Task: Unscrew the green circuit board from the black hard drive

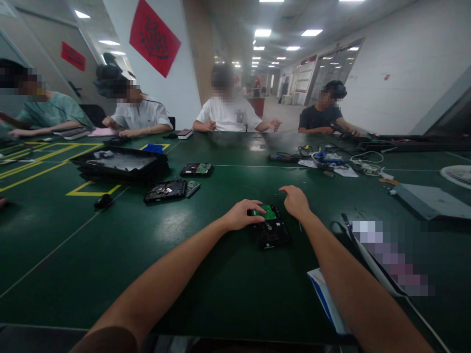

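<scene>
A black hard drive (274, 234) with a green circuit board (270, 212) lies on the green table in front of me. My left hand (243, 214) reaches in from its left side, thumb and fingers closed on the drive over the board. Just right of the drive is my right hand (295, 202), its fingers curled and bunched, with the fingertips towards a few tiny metal bits (276, 195) on the table. What they pinch, if anything, is too small to make out. Below this hand shows a thin pointed thing (300, 227), mostly hidden.
Further left lie another hard drive (196, 169), an opened drive (165, 191), a mouse (103, 201) and black trays (121, 162). Cables (324, 158) and a grey metal panel (432, 201) are to the right. A white-and-blue packet (327, 299) lies under my right forearm. Several people sit opposite.
</scene>
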A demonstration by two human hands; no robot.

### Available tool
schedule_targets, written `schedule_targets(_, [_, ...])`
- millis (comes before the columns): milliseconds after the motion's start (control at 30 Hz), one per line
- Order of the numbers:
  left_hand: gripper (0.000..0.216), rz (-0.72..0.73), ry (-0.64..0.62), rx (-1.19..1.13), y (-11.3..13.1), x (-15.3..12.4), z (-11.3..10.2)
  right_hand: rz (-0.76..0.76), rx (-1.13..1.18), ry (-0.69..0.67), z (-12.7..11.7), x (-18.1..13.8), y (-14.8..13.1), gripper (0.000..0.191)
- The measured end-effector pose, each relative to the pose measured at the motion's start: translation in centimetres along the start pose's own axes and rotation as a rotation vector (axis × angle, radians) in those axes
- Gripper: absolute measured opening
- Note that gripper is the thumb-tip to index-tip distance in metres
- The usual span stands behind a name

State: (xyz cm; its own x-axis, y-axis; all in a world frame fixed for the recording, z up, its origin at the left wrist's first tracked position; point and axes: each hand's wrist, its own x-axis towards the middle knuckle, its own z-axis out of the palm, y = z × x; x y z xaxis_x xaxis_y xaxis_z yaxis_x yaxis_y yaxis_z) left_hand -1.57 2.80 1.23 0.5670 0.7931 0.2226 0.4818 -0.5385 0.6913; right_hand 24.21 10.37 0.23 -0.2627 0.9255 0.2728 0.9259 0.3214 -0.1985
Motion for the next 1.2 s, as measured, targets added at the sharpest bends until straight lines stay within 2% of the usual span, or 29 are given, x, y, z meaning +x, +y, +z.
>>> schedule_targets(200, [0.038,-0.002,-0.024,-0.021,0.2,-0.2,-0.2,0.011,0.013,-0.008,0.6,0.3,-0.1,0.038])
schedule_targets(367, [0.045,0.026,-0.081,-0.042,-0.1,-0.3,-0.8,0.045,-0.029,-0.020,1.2,0.1,-0.6,0.050])
schedule_targets(500, [0.053,0.016,-0.143,-0.046,-0.3,-0.3,-1.2,-0.011,-0.076,-0.029,1.2,0.1,-1.3,0.043])
schedule_targets(633, [0.050,0.020,-0.133,-0.053,-0.4,-0.3,-1.1,-0.046,-0.082,-0.045,1.0,0.1,-2.1,0.034])
schedule_targets(833, [0.048,0.011,-0.104,-0.034,-0.2,-0.5,-0.9,-0.050,-0.041,-0.063,0.9,-0.2,-2.7,0.030])
schedule_targets(1000, [0.045,0.035,-0.097,-0.048,0.0,-0.6,-1.0,-0.014,0.011,-0.052,1.0,0.0,-1.3,0.032])
schedule_targets(1200, [0.044,0.035,-0.121,-0.048,-0.1,-0.3,-0.9,0.104,0.054,-0.029,0.8,0.4,1.2,0.034])
